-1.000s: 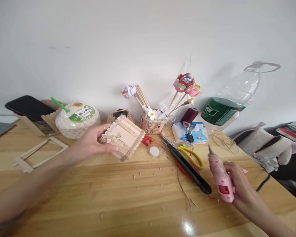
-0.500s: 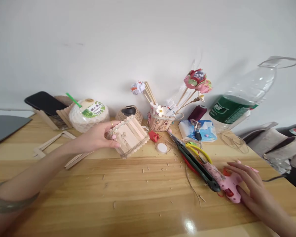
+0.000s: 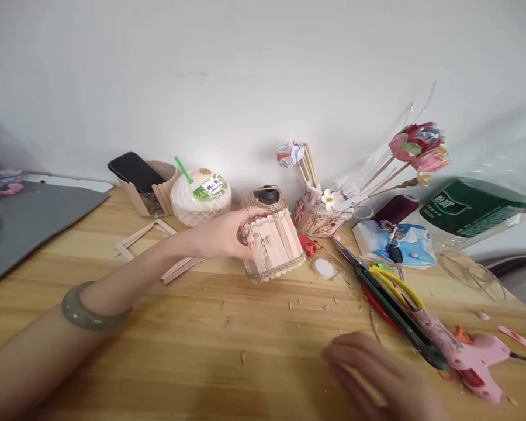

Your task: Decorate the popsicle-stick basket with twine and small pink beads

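Popsicle-stick box (image 3: 274, 245) stood on the wooden desk (image 3: 158, 345), just in front of a twine ball (image 3: 265, 196) and beside a small decorated basket (image 3: 318, 219), with the left hand (image 3: 221, 237) wrapped around its left side in a firm grip. The right hand (image 3: 377, 374) hovered blurred and loosely open over the desk, holding nothing, near a pink glue gun (image 3: 469, 359) that lay beside black pliers (image 3: 394, 310).
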Demonstrator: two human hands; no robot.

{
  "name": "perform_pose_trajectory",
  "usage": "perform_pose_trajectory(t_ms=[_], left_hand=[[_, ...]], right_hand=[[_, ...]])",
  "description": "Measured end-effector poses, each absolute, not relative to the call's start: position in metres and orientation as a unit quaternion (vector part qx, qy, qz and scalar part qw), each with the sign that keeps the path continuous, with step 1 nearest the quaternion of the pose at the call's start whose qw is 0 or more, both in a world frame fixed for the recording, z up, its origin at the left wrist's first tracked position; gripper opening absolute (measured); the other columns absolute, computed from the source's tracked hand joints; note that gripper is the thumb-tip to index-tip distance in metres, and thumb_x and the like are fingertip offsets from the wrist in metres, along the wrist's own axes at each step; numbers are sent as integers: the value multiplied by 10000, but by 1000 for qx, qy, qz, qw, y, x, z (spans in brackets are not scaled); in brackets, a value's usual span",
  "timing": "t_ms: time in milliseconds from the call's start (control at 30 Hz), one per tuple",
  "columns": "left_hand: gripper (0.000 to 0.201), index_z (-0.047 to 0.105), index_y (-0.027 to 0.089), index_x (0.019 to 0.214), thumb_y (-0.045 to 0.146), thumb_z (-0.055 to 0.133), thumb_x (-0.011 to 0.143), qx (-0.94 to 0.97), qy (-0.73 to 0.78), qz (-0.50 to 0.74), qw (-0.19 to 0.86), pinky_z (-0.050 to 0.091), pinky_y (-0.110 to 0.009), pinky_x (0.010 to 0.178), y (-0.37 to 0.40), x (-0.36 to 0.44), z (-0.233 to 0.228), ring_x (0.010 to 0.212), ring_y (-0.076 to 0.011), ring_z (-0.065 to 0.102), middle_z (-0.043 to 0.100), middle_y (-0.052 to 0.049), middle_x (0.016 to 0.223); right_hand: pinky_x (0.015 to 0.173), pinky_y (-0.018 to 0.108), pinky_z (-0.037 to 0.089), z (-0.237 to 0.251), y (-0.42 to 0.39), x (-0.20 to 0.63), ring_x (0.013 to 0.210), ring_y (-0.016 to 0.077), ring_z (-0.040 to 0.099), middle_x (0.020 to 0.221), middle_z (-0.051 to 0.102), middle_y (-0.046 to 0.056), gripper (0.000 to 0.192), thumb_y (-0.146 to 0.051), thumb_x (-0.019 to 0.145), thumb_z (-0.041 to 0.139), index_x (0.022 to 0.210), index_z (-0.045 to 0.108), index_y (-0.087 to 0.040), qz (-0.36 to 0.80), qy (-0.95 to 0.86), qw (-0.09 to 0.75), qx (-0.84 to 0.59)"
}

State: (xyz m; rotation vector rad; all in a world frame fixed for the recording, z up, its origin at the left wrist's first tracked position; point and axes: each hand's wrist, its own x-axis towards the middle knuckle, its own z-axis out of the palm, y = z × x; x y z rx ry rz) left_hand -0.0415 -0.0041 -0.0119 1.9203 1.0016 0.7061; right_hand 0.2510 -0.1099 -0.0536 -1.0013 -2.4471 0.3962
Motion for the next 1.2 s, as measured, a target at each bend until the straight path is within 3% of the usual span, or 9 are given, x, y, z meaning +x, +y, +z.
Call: perform_pose_trajectory(t_ms=[100, 333, 433, 600, 733, 833, 933, 1033, 1200], left_hand=[[586, 421, 179, 1203, 175, 662, 669, 750, 400, 286, 442, 457, -302, 763, -5, -41, -12, 961, -217, 564, 563, -66, 1102], [556, 425, 173, 1140, 171, 674, 644, 743, 379, 322, 448, 437, -300, 729, 0, -48, -15, 877, -196, 556, 562, -40, 983], [552, 439, 179, 1135, 156, 674, 636, 743, 363, 326, 459, 436, -305, 733, 3, -51, -16, 882, -201, 566, 573, -41, 984], [558, 463, 170, 1128, 146, 682, 616, 756, 371, 320, 433, 426, -309, 714, 5, -53, -17, 830, -195, 563, 590, -35, 938], [572, 461, 159, 1133, 137, 692, 611, 760, 365, 328, 426, 418, -301, 750, 4, -51, -17, 848, -185, 555, 586, -35, 952], [560, 461, 177, 1134, 140, 687, 623, 756, 363, 328, 434, 421, -290, 743, 4, -51, -17, 857, -179, 553, 576, -33, 985], [563, 447, 179, 1142, 145, 683, 632, 751, 364, 321, 449, 427, -278, 721, 3, -51, -17, 861, -178, 554, 572, -32, 985], [552, 456, 185, 1136, 164, 690, 636, 758, 360, 318, 441, 427, -277, 717, 3, -52, -16, 853, -177, 557, 570, -33, 991], [569, 465, 193, 1156, 186, 696, 636, 767, 370, 290, 437, 439, -289, 714, 0, -51, -13, 826, -184, 568, 586, -35, 974]], right_hand=[[630, 221, 518, -51, -100, 182, 729, 129, 612, 827, 627, 24, 206, -127, 891, 407, 894, 592, -216, 261, -903, 153, -304], [652, 298, 517, -57, -72, 119, 800, 188, 601, 952, 611, 77, 237, -15, 815, 478, 987, 578, -143, 130, -950, 41, -280], [646, 305, 518, -61, -66, 112, 831, 199, 595, 994, 598, 77, 252, -27, 814, 509, 1019, 582, -155, 94, -955, 30, -279], [679, 291, 507, -66, -61, 112, 832, 183, 573, 936, 603, 54, 136, -77, 838, 527, 908, 609, -160, 75, -963, 36, -258], [607, 296, 497, -67, -61, 113, 772, 201, 568, 863, 612, 70, 104, -79, 841, 506, 820, 597, -124, 31, -975, 40, -215], [578, 302, 483, -63, -64, 119, 717, 197, 563, 822, 612, 79, 143, -81, 859, 453, 819, 586, -113, 35, -977, 69, -198], [574, 256, 469, -49, -69, 133, 647, 143, 550, 745, 596, 43, 176, -109, 880, 400, 805, 555, -143, 139, -947, 157, -242], [540, 206, 452, -29, -68, 153, 592, 102, 534, 684, 568, -8, 137, -148, 870, 421, 804, 535, -185, 243, -880, 252, -322], [570, 181, 487, -8, -55, 182, 629, 93, 576, 720, 615, -27, 128, -244, 870, 506, 926, 620, -250, 257, -817, 343, -386]])
